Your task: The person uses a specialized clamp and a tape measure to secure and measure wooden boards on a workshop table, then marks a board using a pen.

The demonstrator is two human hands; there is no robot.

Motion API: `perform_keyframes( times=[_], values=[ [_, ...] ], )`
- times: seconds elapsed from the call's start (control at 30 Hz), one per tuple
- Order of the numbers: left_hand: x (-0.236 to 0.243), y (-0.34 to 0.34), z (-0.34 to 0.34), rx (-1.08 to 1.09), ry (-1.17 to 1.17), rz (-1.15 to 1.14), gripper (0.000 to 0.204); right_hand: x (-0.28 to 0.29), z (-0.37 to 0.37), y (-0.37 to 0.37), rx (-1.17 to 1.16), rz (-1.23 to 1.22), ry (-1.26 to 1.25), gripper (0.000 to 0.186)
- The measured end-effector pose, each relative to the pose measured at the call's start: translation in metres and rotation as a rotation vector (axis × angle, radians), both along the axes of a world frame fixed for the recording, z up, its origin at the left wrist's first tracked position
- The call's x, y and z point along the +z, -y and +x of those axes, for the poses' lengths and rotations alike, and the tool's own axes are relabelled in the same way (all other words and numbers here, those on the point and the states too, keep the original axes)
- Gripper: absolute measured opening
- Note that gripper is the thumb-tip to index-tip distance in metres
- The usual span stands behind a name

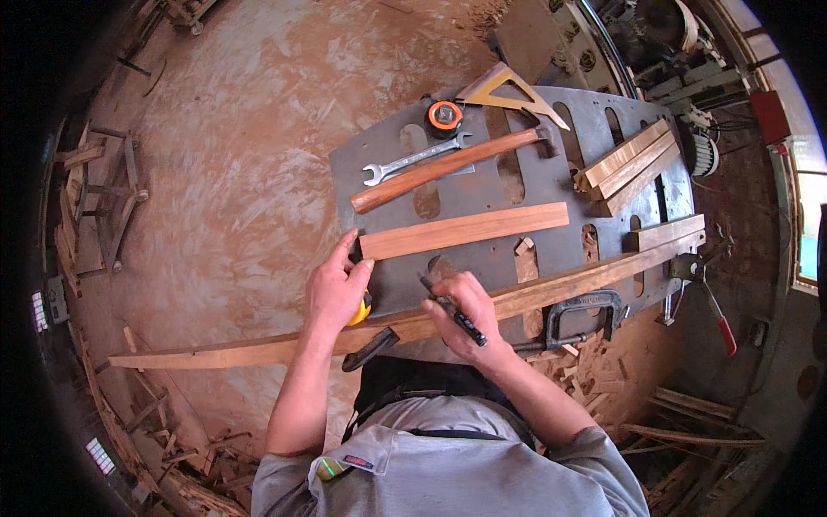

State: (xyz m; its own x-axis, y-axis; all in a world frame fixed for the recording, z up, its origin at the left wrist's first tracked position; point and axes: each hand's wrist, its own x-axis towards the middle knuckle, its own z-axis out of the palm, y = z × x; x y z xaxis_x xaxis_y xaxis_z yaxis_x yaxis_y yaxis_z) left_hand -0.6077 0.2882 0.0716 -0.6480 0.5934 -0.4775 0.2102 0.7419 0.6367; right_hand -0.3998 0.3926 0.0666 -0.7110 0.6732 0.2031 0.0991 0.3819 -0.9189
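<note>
A flat reddish wooden board (pixel 465 231) lies across the slotted metal table. At its left end my left hand (pixel 331 289) has the near corner between thumb and forefinger; the other fingers are mostly hidden. Part of a yellow and black object (pixel 360 308), perhaps a tape measure, shows beside that palm. My right hand (pixel 466 314) is closed around a black pen (pixel 467 325), held just on the near side of the board. Its dark tip points up and left, apart from the board.
Beyond the board lie a hammer (pixel 448 170), a wrench (pixel 417 158), an orange-black tape measure (pixel 444 119) and a yellow square (pixel 508 90). A long timber (pixel 568 280) runs along the near edge by a C-clamp (pixel 586 312). Wood strips (pixel 627 168) are stacked right.
</note>
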Motion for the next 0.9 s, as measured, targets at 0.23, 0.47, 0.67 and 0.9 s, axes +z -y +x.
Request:
perform_keyframes(
  times=[0.23,0.47,0.67,0.9],
  values=[
    [-0.004,0.009,-0.005,-0.024,0.047,-0.017,0.066,0.0,0.003,0.004,-0.026,-0.094,0.069,0.027],
    [-0.008,0.014,-0.008,-0.094,0.063,0.011,0.068,-0.006,0.002,-0.001,-0.083,-0.104,0.098,0.028],
    [-0.002,-0.001,-0.003,-0.132,-0.024,0.004,0.066,-0.006,-0.017,-0.012,-0.029,0.011,0.034,0.026],
    [-0.008,0.001,-0.008,-0.127,-0.021,0.023,0.062,-0.015,-0.052,-0.012,0.023,0.084,-0.012,0.028]
  ],
)
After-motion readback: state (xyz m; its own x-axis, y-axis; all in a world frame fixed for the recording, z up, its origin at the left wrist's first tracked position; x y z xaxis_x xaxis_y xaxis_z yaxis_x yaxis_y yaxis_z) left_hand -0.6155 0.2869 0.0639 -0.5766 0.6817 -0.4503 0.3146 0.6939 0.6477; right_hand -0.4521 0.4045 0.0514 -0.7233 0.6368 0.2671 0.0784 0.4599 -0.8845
